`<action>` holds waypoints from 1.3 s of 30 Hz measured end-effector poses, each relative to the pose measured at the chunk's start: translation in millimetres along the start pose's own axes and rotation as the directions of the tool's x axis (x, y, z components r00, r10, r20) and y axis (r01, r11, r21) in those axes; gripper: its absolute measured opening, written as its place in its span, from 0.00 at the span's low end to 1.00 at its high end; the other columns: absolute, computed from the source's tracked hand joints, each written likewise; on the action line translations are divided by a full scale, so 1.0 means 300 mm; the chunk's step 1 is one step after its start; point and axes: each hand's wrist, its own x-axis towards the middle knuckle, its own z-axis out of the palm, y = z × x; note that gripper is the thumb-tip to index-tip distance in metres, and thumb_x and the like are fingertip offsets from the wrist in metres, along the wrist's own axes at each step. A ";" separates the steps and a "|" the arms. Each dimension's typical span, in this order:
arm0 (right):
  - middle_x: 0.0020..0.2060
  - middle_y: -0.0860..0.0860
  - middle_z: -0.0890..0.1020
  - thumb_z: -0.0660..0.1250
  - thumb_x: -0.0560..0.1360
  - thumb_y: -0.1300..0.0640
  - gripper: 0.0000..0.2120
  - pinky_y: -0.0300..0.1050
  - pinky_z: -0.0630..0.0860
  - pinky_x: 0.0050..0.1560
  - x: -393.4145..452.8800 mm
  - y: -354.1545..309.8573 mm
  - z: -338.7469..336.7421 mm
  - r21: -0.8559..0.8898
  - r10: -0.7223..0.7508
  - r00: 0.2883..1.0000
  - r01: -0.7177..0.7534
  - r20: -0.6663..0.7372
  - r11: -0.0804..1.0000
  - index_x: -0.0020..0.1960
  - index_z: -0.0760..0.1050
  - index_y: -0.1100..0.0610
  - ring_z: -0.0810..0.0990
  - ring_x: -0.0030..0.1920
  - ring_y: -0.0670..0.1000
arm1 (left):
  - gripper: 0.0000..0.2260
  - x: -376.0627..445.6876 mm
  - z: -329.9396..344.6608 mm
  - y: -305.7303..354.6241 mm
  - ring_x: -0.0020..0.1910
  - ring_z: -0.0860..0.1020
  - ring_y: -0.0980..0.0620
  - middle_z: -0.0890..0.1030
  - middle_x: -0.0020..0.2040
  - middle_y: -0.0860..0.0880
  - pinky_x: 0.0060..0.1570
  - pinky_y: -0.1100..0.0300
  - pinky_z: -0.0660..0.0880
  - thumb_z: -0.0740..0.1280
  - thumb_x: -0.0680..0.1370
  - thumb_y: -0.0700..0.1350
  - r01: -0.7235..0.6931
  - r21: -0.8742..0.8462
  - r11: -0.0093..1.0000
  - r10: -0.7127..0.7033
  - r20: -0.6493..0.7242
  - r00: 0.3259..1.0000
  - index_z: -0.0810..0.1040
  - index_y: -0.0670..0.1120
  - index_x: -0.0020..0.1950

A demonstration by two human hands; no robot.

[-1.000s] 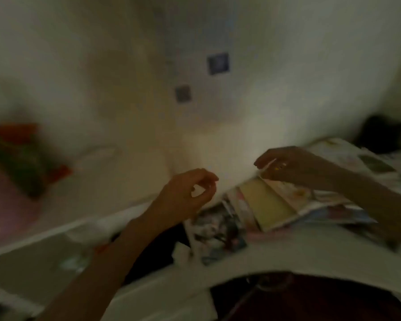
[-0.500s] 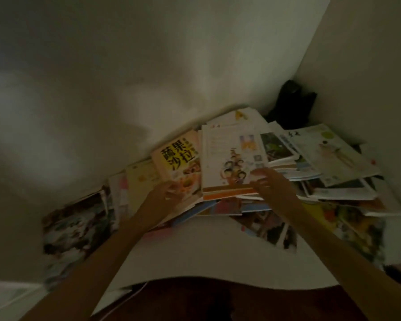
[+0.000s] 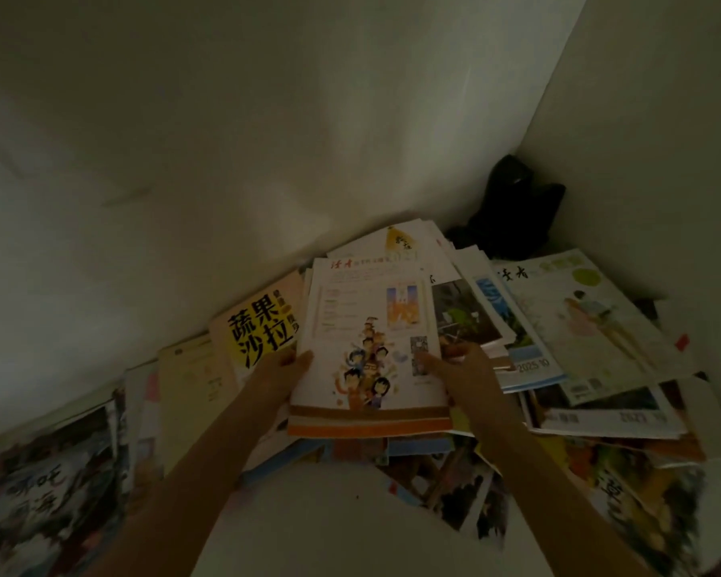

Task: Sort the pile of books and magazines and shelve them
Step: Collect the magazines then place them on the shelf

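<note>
A messy pile of books and magazines (image 3: 592,414) covers a white surface in a dim corner. On top at the centre lies a white magazine with cartoon figures (image 3: 371,326), the top of a small stack. My left hand (image 3: 277,378) grips that stack's left edge, thumb on the cover. My right hand (image 3: 467,374) holds its right edge, thumb on the cover. A yellow book with large black characters (image 3: 259,331) lies just left of the stack. A pale magazine with a drawn figure (image 3: 579,322) lies to the right.
White walls meet in a corner behind the pile, where a black object (image 3: 517,214) sits. A dark-covered magazine (image 3: 46,489) lies at the far left. A bare patch of the white surface (image 3: 329,518) lies between my forearms.
The view swung right from the shelf area to the pile. Both hands moved onto the pile and closed on the two sides of the cartoon-cover magazine stack.
</note>
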 end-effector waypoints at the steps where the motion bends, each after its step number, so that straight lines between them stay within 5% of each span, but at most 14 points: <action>1: 0.40 0.51 0.76 0.73 0.71 0.58 0.13 0.49 0.78 0.44 -0.005 0.000 -0.007 0.058 0.009 1.000 -0.010 0.017 0.998 0.46 0.68 0.59 0.78 0.42 0.53 | 0.10 -0.004 -0.002 0.002 0.42 0.79 0.51 0.81 0.48 0.45 0.36 0.62 0.77 0.61 0.79 0.40 -0.013 0.012 1.000 0.012 0.041 0.999 0.74 0.39 0.58; 5: 0.45 0.58 0.82 0.71 0.72 0.60 0.05 0.57 0.79 0.52 -0.019 0.029 -0.038 0.122 0.060 0.996 -0.067 0.065 0.990 0.45 0.76 0.58 0.81 0.46 0.59 | 0.11 -0.016 -0.021 0.000 0.41 0.81 0.55 0.81 0.47 0.50 0.33 0.63 0.79 0.66 0.75 0.38 -0.040 0.008 0.999 0.038 0.153 0.988 0.75 0.44 0.57; 14: 0.47 0.58 0.78 0.66 0.76 0.60 0.11 0.42 0.70 0.35 -0.045 0.094 -0.162 0.014 -0.018 0.981 0.021 -0.193 1.000 0.58 0.74 0.62 0.75 0.39 0.53 | 0.08 -0.006 -0.037 0.001 0.38 0.82 0.57 0.82 0.47 0.50 0.35 0.62 0.80 0.64 0.78 0.40 -0.149 0.090 0.985 0.137 0.124 0.983 0.76 0.48 0.55; 16: 0.45 0.57 0.79 0.66 0.75 0.63 0.10 0.44 0.73 0.35 -0.056 0.075 -0.152 0.146 0.040 0.991 -0.021 -0.131 0.989 0.56 0.75 0.61 0.77 0.39 0.53 | 0.08 -0.001 -0.034 -0.004 0.39 0.82 0.57 0.81 0.46 0.50 0.36 0.63 0.80 0.64 0.77 0.39 -0.167 0.105 0.980 0.154 0.120 0.981 0.76 0.47 0.55; 20: 0.55 0.60 0.80 0.67 0.74 0.66 0.11 0.58 0.77 0.52 -0.078 0.050 -0.054 0.195 0.136 0.982 -0.160 0.130 0.968 0.56 0.76 0.60 0.79 0.51 0.61 | 0.09 0.000 -0.049 -0.005 0.41 0.81 0.58 0.81 0.46 0.52 0.41 0.63 0.79 0.62 0.79 0.40 -0.231 0.121 0.966 0.211 0.159 0.964 0.76 0.49 0.57; 23: 0.51 0.58 0.81 0.66 0.74 0.68 0.14 0.55 0.78 0.47 -0.114 0.008 -0.021 0.273 0.215 0.935 -0.294 0.283 0.916 0.60 0.74 0.63 0.80 0.48 0.58 | 0.11 0.003 -0.070 0.011 0.43 0.78 0.47 0.78 0.42 0.46 0.43 0.54 0.76 0.58 0.81 0.47 -0.247 0.417 0.874 0.222 0.110 0.969 0.78 0.45 0.47; 25: 0.49 0.57 0.83 0.65 0.73 0.69 0.14 0.52 0.80 0.44 -0.135 -0.046 -0.050 0.347 0.194 0.897 -0.343 0.398 0.873 0.58 0.74 0.62 0.82 0.47 0.57 | 0.19 -0.012 -0.094 0.019 0.58 0.74 0.44 0.72 0.54 0.43 0.57 0.53 0.71 0.58 0.79 0.56 -0.313 0.587 0.746 0.297 0.127 0.946 0.75 0.42 0.58; 27: 0.45 0.58 0.84 0.64 0.74 0.69 0.11 0.46 0.81 0.35 -0.141 -0.121 -0.093 0.458 0.124 0.897 -0.331 0.424 0.825 0.56 0.73 0.64 0.84 0.40 0.55 | 0.40 -0.069 -0.122 0.035 0.71 0.55 0.56 0.56 0.72 0.53 0.67 0.59 0.55 0.59 0.67 0.73 -0.469 0.573 0.672 0.356 0.305 0.883 0.55 0.55 0.74; 29: 0.39 0.58 0.84 0.63 0.74 0.70 0.10 0.42 0.80 0.29 -0.151 -0.212 -0.117 0.519 0.067 0.918 -0.280 0.391 0.807 0.55 0.73 0.65 0.84 0.34 0.54 | 0.46 -0.145 -0.113 0.066 0.72 0.48 0.61 0.47 0.73 0.62 0.70 0.58 0.50 0.58 0.58 0.79 -0.673 0.554 0.489 0.475 0.478 0.739 0.45 0.65 0.70; 32: 0.45 0.59 0.82 0.63 0.75 0.68 0.11 0.42 0.82 0.34 -0.184 -0.325 -0.098 0.513 -0.023 0.922 -0.194 0.387 0.836 0.57 0.72 0.65 0.82 0.42 0.55 | 0.38 -0.203 -0.051 0.150 0.64 0.68 0.58 0.66 0.69 0.58 0.63 0.60 0.64 0.59 0.66 0.70 -0.799 0.584 0.142 0.649 0.554 0.521 0.57 0.58 0.73; 34: 0.43 0.58 0.83 0.65 0.76 0.60 0.11 0.41 0.81 0.33 -0.211 -0.378 -0.094 0.411 -0.101 0.933 -0.053 0.344 0.910 0.55 0.74 0.65 0.83 0.40 0.54 | 0.21 -0.205 -0.017 0.212 0.40 0.74 0.65 0.82 0.49 0.51 0.39 0.70 0.69 0.56 0.75 0.57 -0.815 0.577 0.047 0.813 0.452 0.367 0.69 0.53 0.67; 36: 0.37 0.57 0.83 0.62 0.77 0.49 0.17 0.43 0.80 0.34 -0.201 -0.402 -0.125 0.254 -0.233 0.968 0.203 0.092 0.946 0.51 0.77 0.64 0.83 0.36 0.52 | 0.08 -0.210 -0.025 0.271 0.25 0.72 0.66 0.76 0.29 0.54 0.28 0.71 0.65 0.60 0.80 0.45 -0.820 0.538 0.197 0.895 0.242 0.374 0.73 0.56 0.56; 38: 0.40 0.57 0.82 0.61 0.77 0.44 0.20 0.49 0.78 0.42 -0.122 -0.361 -0.188 -0.021 -0.370 0.901 0.375 -0.228 0.927 0.52 0.77 0.62 0.82 0.40 0.54 | 0.07 -0.217 -0.058 0.301 0.29 0.76 0.69 0.75 0.33 0.60 0.30 0.73 0.71 0.62 0.79 0.42 -0.797 0.387 0.463 0.859 0.026 0.512 0.72 0.54 0.52; 39: 0.44 0.57 0.81 0.61 0.76 0.40 0.23 0.50 0.77 0.45 -0.089 -0.322 -0.210 -0.111 -0.367 0.878 0.350 -0.307 0.930 0.55 0.75 0.60 0.81 0.44 0.54 | 0.06 -0.222 -0.071 0.306 0.34 0.78 0.68 0.78 0.38 0.59 0.36 0.71 0.75 0.62 0.79 0.43 -0.780 0.303 0.547 0.828 -0.057 0.558 0.73 0.52 0.53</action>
